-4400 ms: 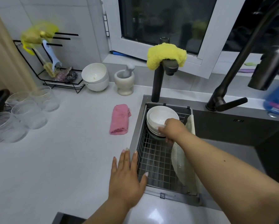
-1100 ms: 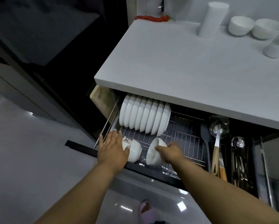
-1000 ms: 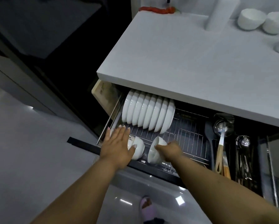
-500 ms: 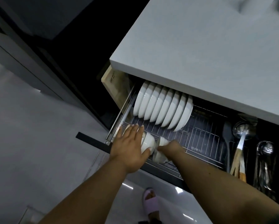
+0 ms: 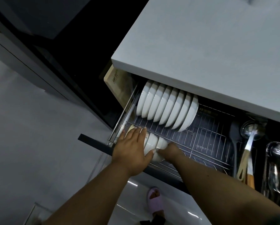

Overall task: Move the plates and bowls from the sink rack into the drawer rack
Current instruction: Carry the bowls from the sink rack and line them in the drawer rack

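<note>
Head view looks down on an open drawer under a pale countertop. Nearest, at the bottom of the frame, a foot in a lilac slipper stands on the glossy floor, directly below the drawer front.

Just beyond it, both hands meet at the near left corner of the drawer rack. The left hand lies with straight fingers spread over the top of one small white bowl, thumb against its near side. The right hand is curled on a second bowl pressed against the first; how firmly it grips cannot be told, since the fingers are hidden behind the bowl. The two hands almost touch.

The main risk appears to be the bowls knocking together: they sit rim to rim on edge, and a hurried release could chip them or let one roll along the wires. If the second bowl misses a wire slot, it may tip toward the empty right part of the rack. A slip over the near edge would drop it toward the slippered foot.

Farther back, a row of white plates stands on edge at the far left, partly under the countertop; a bowl lifted carelessly could strike them. To the right, ladles and spatulas lie in a separate compartment, well apart from the bowls.
</note>
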`<state>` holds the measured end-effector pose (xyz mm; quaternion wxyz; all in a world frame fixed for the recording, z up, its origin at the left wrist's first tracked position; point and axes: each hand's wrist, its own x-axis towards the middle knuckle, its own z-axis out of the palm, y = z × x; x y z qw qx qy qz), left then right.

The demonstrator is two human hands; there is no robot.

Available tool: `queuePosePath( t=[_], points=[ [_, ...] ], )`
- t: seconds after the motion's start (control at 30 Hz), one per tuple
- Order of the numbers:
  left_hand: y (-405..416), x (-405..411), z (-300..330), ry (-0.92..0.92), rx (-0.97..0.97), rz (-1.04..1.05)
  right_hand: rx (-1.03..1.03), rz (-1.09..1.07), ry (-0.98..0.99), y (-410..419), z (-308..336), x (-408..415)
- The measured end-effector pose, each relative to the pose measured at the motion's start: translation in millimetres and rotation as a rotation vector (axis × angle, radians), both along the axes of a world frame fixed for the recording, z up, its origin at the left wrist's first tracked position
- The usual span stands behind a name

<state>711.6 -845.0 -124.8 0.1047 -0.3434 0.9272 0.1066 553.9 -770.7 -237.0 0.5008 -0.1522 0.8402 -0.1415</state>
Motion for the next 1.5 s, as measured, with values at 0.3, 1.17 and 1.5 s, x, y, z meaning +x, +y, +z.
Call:
queuePosePath(
  t=[0.3,1.17,1.5],
  points=[
    [-0.8,-2.1,-0.4,-0.057,0.064,0.028,-0.078,0.014,0.082,20.1,53.6,-16.2],
    [231.2,-236.2,71.3,0.115,0.439,-0.296,-0.377,-0.530,0.653,361.1,225.6,-153.6],
    [401.0,-340.9,95.3,0.182,0.448,-0.543,-0.383,-0.739,0.827,543.8,256.6,-205.7]
  ],
)
